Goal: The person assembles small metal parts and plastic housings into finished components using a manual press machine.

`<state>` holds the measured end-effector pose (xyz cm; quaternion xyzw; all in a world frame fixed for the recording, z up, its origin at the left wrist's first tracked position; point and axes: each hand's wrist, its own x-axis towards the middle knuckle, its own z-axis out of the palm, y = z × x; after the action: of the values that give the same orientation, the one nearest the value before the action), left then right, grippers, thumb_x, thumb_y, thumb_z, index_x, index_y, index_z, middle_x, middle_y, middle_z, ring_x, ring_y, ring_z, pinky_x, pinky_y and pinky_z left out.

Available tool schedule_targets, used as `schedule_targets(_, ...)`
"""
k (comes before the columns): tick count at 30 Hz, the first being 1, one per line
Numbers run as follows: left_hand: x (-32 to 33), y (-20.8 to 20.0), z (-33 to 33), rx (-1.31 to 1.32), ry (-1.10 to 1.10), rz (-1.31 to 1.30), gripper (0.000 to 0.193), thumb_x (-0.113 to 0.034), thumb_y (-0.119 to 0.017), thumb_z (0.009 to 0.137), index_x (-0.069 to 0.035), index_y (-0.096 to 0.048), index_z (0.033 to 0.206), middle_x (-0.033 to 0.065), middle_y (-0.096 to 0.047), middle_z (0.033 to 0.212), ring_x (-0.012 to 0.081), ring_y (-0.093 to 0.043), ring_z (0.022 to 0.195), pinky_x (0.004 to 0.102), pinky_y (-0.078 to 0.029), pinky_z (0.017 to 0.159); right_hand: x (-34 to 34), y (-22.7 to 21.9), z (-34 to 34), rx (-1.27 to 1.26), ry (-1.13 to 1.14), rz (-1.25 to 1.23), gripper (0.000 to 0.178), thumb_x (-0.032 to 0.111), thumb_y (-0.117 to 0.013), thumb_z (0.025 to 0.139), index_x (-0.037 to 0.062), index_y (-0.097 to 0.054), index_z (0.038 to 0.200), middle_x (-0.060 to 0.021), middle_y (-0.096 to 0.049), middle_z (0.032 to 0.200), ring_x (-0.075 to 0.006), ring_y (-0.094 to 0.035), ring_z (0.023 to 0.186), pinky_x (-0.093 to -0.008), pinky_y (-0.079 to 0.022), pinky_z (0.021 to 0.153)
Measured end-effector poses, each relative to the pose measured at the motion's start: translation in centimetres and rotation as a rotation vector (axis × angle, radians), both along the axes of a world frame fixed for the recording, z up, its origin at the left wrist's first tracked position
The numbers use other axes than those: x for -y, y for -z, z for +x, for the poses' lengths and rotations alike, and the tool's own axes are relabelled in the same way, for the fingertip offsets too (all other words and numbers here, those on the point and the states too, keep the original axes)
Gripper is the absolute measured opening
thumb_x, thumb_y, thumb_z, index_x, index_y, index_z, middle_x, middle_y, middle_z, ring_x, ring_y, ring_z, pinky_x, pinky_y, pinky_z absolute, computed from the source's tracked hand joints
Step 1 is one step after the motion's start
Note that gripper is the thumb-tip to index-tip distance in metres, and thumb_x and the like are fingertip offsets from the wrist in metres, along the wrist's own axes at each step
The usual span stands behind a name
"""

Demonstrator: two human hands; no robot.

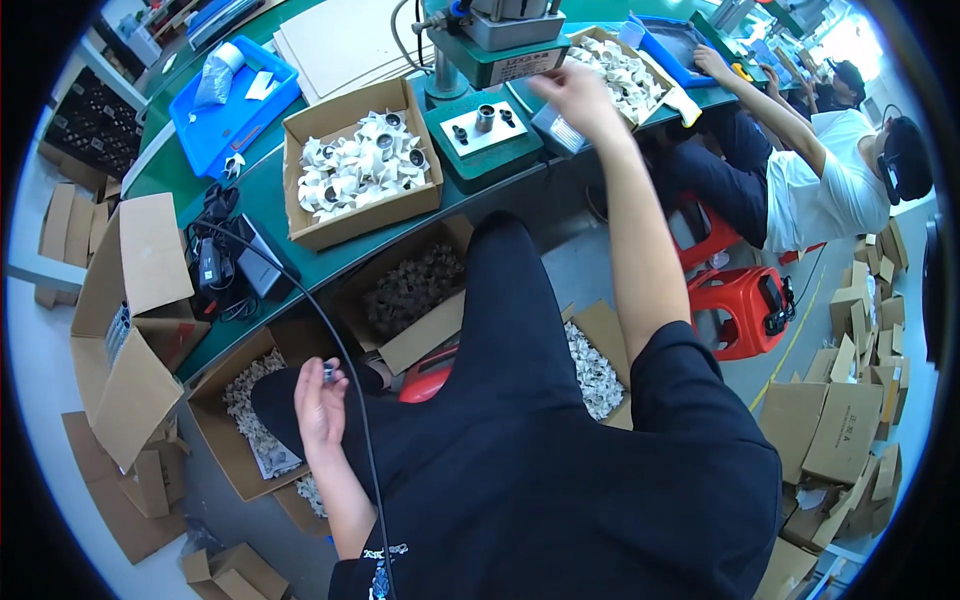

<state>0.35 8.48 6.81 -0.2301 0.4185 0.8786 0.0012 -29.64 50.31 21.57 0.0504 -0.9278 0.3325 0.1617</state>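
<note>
Low at left, over my thigh, my left hand (322,405) is palm up. Its fingers hold a small metal ring (329,372). My right hand (582,100) is raised beside the bench press (505,45), next to the right-hand box of white parts (612,78); its fingers are blurred, and I cannot tell whether they hold anything. Below the press head, a metal fixture plate (483,129) with an upright metal cylinder (485,118) sits on the green base. To its left stands a cardboard box (345,232) of white plastic parts, some with dark metal rings in them.
A blue tray (190,135) with a plastic bag lies at the bench's far left. Cables and a power adapter (212,265) lie near the front edge; one black cable crosses past my left hand. Boxes of parts (255,405) surround my legs. Co-workers (835,180) sit at right by red stools (738,310).
</note>
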Motion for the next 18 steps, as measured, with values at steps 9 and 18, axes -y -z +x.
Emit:
schedule_targets(9, 7.5, 2.8, 3.6, 0.063, -0.183, -0.028, 0.018, -0.017, -0.061, 0.094, -0.005, -0.061, 0.108, 0.0117, -0.066, 0.102, 0.0146, -0.064, 0.082, 0.0267, -0.055, 0.074, -11.8, 1.8, -5.0, 0.348, 0.129, 0.466, 0.027, 0.021, -0.063, 0.083, 0.0042, -0.07, 0.102, -0.0175, -0.07, 0.097, -0.0279, -0.067, 0.091, -0.0363, -0.05, 0.082)
schedule_targets(18, 7.4, 3.0, 3.3, 0.036, -0.203, 0.038, 0.018, -0.017, -0.06, 0.095, -0.004, -0.062, 0.108, 0.0123, -0.066, 0.103, 0.0148, -0.065, 0.082, 0.0278, -0.056, 0.076, -11.8, 1.6, -4.3, 0.246, 0.175, 0.045, 0.026, 0.021, -0.059, 0.083, 0.0039, -0.071, 0.098, -0.0129, -0.071, 0.088, -0.0234, -0.067, 0.084, -0.0348, -0.05, 0.077)
